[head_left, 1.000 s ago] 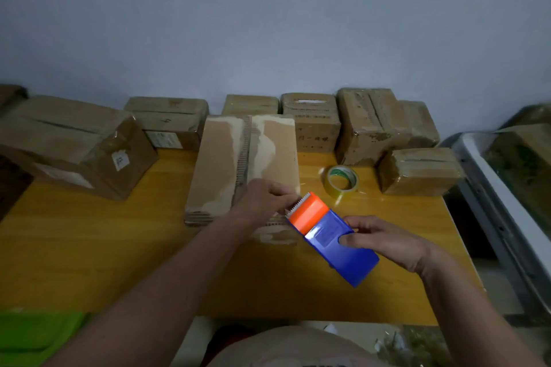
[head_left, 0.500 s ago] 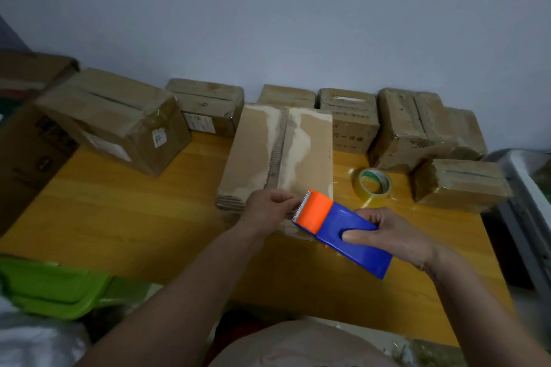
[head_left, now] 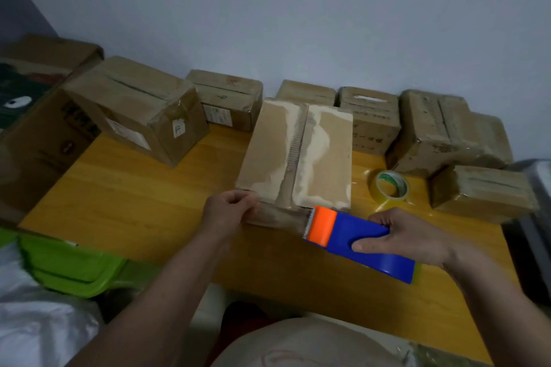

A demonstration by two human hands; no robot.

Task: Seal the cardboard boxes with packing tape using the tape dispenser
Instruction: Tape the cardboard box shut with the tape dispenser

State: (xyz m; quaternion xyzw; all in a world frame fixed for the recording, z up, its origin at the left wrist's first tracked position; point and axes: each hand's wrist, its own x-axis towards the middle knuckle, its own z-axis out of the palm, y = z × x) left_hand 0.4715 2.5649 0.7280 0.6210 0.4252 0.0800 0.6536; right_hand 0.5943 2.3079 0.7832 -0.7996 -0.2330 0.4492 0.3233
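The cardboard box being sealed lies flat on the wooden table, long and shallow, its two top flaps meeting in a middle seam where torn paper bares pale patches and ribbed corrugation. Its near end sits a little back from the table's front edge, about midway along it.

At the box's near left corner the left hand has its fingers curled together, pinching the end of a strip of clear tape against the box's near face. The strip runs rightward across that face to the tape dispenser, a smooth plastic block with an orange head, a toothed blade and a blue body. The right hand grips the blue body, fingers wrapped over the top and thumb pressed on its side, holding it off the box's near right corner, above the table.

Bare yellow wood lies open left of the box, out to the table's left edge, and in front of both hands. Off the left edge sits a green plastic bin. Taped brown boxes line the back edge against the wall, shiny with wrinkled film. Right of the box, a roll of clear tape with a green-printed core stands tilted, just beside a small wrapped box at the right edge.
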